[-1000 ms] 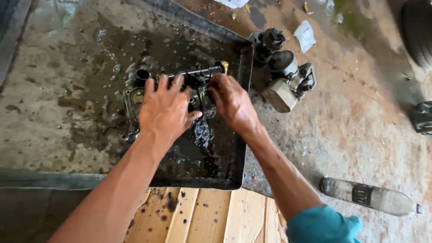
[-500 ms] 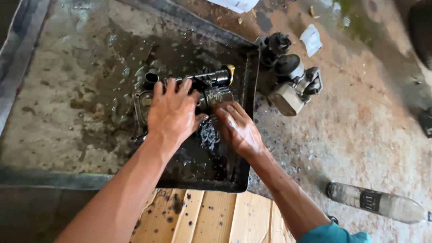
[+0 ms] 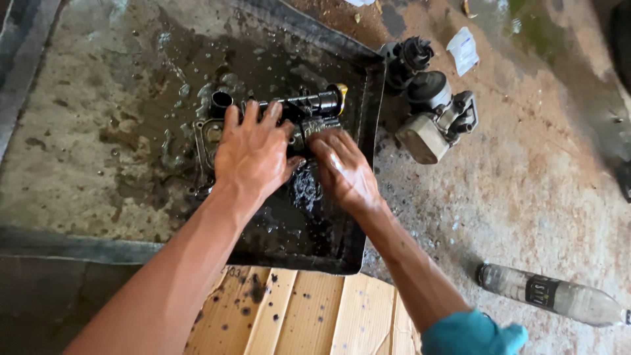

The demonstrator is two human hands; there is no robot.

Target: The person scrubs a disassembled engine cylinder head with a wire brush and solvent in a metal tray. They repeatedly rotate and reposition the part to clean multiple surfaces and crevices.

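Head view: my left hand point(image 3: 253, 154) lies spread, palm down, on the oily metal engine part point(image 3: 289, 115) at frame centre, inside the black wash tray point(image 3: 371, 164). My right hand point(image 3: 345, 171) presses curled fingers against its right end; its grip I can't tell. A plastic bottle point(image 3: 552, 296) lies lower right.

left hand point(image 3: 255, 156): bare, no glove, ring or watch; wet and streaked with dark grime
right hand point(image 3: 347, 172): bare, glistening wet, smeared with oily dirt
left forearm: bare, no sleeve in view
right sleeve point(image 3: 472, 334): teal fabric, bunched near the elbow, at 5 o'clock in the view
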